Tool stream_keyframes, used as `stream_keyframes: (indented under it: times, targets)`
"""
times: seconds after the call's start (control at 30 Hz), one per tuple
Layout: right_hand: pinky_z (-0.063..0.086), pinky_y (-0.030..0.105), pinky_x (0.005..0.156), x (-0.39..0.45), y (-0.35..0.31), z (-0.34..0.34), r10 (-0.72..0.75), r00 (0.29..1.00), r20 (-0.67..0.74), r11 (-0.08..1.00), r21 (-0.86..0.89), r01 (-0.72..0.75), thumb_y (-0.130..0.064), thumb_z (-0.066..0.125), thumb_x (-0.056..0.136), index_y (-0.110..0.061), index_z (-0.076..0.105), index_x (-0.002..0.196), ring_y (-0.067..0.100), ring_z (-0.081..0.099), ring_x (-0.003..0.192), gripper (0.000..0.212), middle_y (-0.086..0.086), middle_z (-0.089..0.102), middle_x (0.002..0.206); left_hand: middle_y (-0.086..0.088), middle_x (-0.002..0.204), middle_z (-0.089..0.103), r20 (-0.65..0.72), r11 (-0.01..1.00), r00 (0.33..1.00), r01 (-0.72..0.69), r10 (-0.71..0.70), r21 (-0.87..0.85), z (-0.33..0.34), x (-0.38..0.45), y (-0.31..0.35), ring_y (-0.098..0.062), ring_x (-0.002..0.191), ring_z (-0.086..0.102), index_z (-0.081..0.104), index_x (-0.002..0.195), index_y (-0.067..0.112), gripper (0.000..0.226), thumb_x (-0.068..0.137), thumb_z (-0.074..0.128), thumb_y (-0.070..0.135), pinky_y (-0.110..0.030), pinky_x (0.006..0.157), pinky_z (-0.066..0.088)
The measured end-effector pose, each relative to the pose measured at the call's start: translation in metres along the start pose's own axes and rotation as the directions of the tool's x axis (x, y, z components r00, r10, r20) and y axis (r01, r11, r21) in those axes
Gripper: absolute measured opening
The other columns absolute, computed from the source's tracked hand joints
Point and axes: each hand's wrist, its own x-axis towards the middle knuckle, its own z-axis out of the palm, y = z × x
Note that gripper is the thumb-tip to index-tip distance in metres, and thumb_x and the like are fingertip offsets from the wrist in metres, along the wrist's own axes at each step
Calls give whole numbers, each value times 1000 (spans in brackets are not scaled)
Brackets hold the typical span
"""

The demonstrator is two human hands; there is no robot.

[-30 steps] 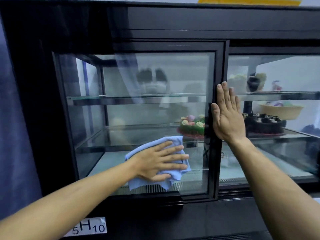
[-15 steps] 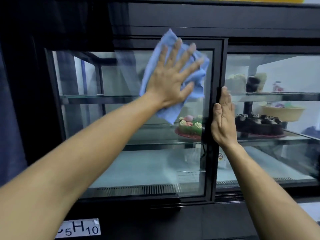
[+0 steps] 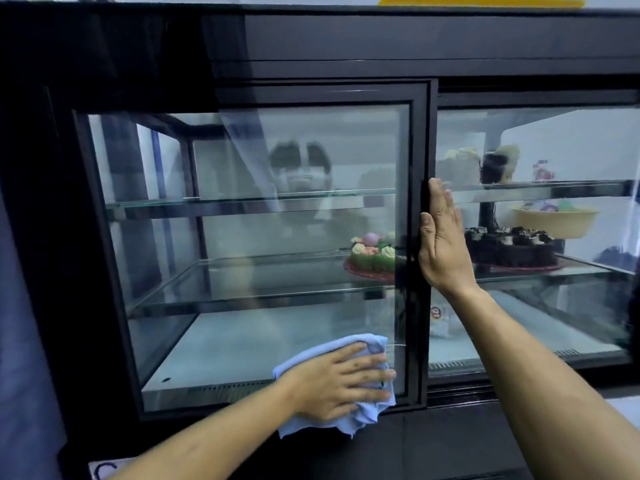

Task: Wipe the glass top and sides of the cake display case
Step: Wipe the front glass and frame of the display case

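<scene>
Step in hand: wiping the glass front of the cake display case (image 3: 311, 43); by my reading the stroke sits at the bottom right corner of the left sliding pane (image 3: 242, 220).
Left hand: the left hand (image 3: 337, 384) lies flat with fingers spread and nearly straight, pressing a blue cloth (image 3: 367, 344) against the lower glass; it pins the cloth rather than gripping it.
Cloth: bunched under the palm, one edge hanging down over the black bottom frame, right beside the centre post (image 3: 420, 133).
Right hand: the right hand (image 3: 443, 240) is open, fingers straight and together, braced upright against the centre post and the edge of the right pane (image 3: 540, 306); it holds nothing.
Inside the case: a green decorated cake (image 3: 372, 254) on the middle shelf just left of the post, a dark chocolate cake (image 3: 512, 245) to the right, a beige bowl (image 3: 554, 220) behind it.
Next move: likely a sweep up or leftward across the rest of this pane, keeping steady pressure while the braced hand stops the door sliding.
Left to do: top glass and sides look untouched from here, though that is a judgement.
Hard to see: the case top is above the view; the left side is dark; reflections blur the upper shelf items; a label at bottom left is cut off.
</scene>
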Motion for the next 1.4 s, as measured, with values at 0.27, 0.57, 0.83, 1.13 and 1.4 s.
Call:
stream_keyframes:
  times: [0.27,0.57,0.83,1.13,1.4]
  targets:
    - [0,25,127,-1,4,3,-14,1000,-22,1000,-17,13,-28,25,111,-25,11,164,6,3,158,55,-23,7,168,-1,171,26,-231,975,954,213,-193,64,-131,42,-258,-34,159,17,32,162,41,55,109,26,55,-57,129,3]
    - [-1,24,127,-2,3,4,38,999,-18,999,24,-37,-27,26,112,-25,14,164,1,2,156,53,-25,10,166,-11,170,29,-424,741,658,670,-623,-49,-137,90,-265,-44,157,21,37,162,29,59,106,38,49,-63,127,11]
    - [5,17,124,0,12,-20,-25,997,76,999,24,23,-32,32,112,-25,21,163,-2,8,155,53,-24,18,165,-7,173,20,-326,836,773,533,-545,-133,-53,53,-85,-38,160,10,31,164,28,71,99,53,45,-59,129,4]
    - [5,22,126,-1,9,-27,-29,992,124,999,-12,31,-38,28,112,-30,16,164,-5,4,154,54,-28,13,165,-4,175,6,-29,997,999,18,-16,74,-12,41,-19,-31,162,-1,17,167,30,66,107,32,51,-54,129,-9]
    - [4,23,126,0,16,-22,-22,992,122,999,-34,27,-37,25,111,-31,13,163,-2,4,155,54,-21,14,168,-3,173,20,-262,963,934,265,-245,44,-112,56,-215,-34,160,12,29,164,37,59,107,32,52,-57,129,6]
